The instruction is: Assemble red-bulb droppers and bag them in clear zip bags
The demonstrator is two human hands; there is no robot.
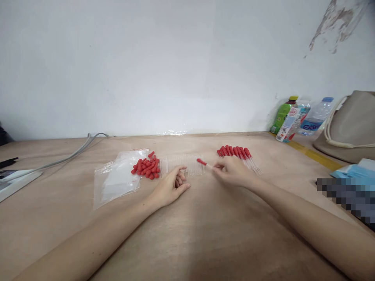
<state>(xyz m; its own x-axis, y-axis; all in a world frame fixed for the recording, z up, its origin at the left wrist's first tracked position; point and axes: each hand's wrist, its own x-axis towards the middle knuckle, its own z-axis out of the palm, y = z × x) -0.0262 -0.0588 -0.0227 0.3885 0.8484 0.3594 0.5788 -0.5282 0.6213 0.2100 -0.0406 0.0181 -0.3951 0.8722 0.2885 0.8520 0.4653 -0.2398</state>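
My right hand [231, 171] pinches a glass dropper [202, 161], its red rubber bulb pointing left. My left hand [172, 185] is empty, with thumb and fingers apart, beside a row of clear glass tubes [187, 163] lying side by side. Just left of the tubes is a pile of loose red rubber bulbs [148, 167], partly on clear plastic zip bags [120, 177]. Behind my right hand lies a row of droppers with red bulbs [236, 151]; the hand covers part of their glass stems.
Several drink bottles [284, 113] stand by the wall at the right, beside a beige drawstring bag [348, 121]. Yellow tape [313, 154] runs along the table. A grey cable [79, 150] crosses the left side. A blue packet [357, 173] lies at the far right.
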